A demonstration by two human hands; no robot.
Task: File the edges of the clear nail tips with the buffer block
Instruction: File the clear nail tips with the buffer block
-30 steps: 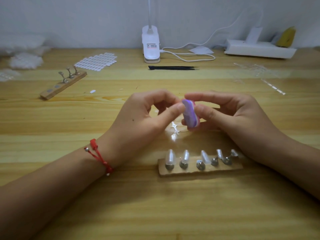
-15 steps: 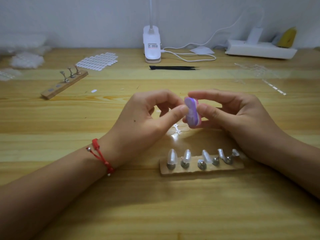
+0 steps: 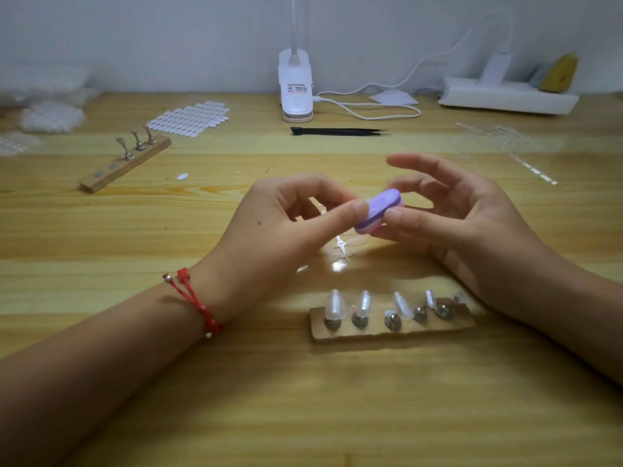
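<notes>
A small purple and pink buffer block (image 3: 379, 210) is held above the table between both hands, tilted so that its purple face shows. My left hand (image 3: 279, 227) pinches its left end with thumb and curled index finger. My right hand (image 3: 472, 227) grips its right side with the thumb on top and fingers below, while the index finger is lifted clear. Nearer to me lies a wooden holder (image 3: 391, 330) with several clear nail tips (image 3: 334, 305) standing on metal pegs. I see no nail tip in either hand.
A shiny clear plastic scrap (image 3: 342, 247) lies under the hands. At the far left a second wooden holder (image 3: 124, 163) lies by a sheet of white stickers (image 3: 190, 119). Black tweezers (image 3: 337, 131), a white clip lamp (image 3: 295, 89) and a power strip (image 3: 505, 99) line the back.
The buffer block has turned from nearly upright to tilted flat, purple face up. My right index finger has lifted off it and the right fingers have spread.
</notes>
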